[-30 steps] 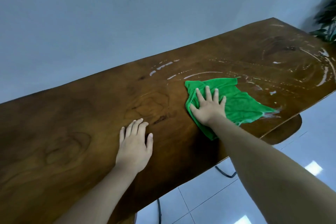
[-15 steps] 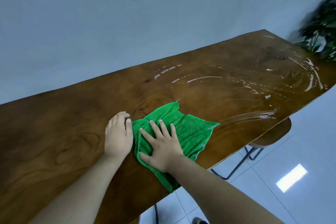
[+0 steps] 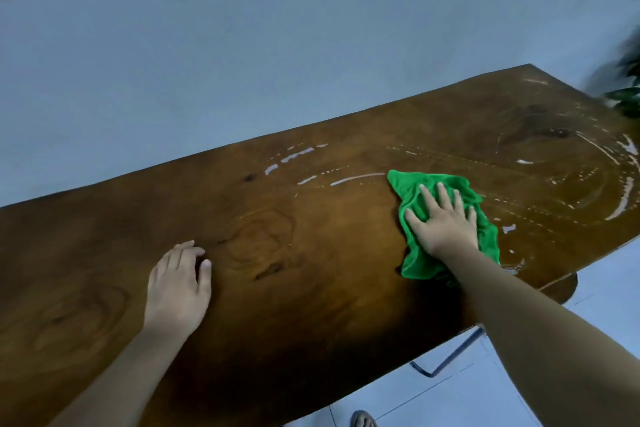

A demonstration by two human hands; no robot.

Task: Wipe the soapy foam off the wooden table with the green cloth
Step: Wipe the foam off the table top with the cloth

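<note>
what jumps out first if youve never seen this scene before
The bright green cloth stands out, pressed flat under the right hand toward the right of the dark wooden table. White foam streaks curve across the tabletop beyond it, while the left hand rests on bare wood.

The right hand (image 3: 445,224) presses flat, fingers spread, on the crumpled cloth (image 3: 424,262) on the table (image 3: 311,288). The left hand (image 3: 176,288) rests palm down on bare wood, well apart from the cloth. Foam (image 3: 356,179) streaks arc beyond and to the right of the cloth.
</note>
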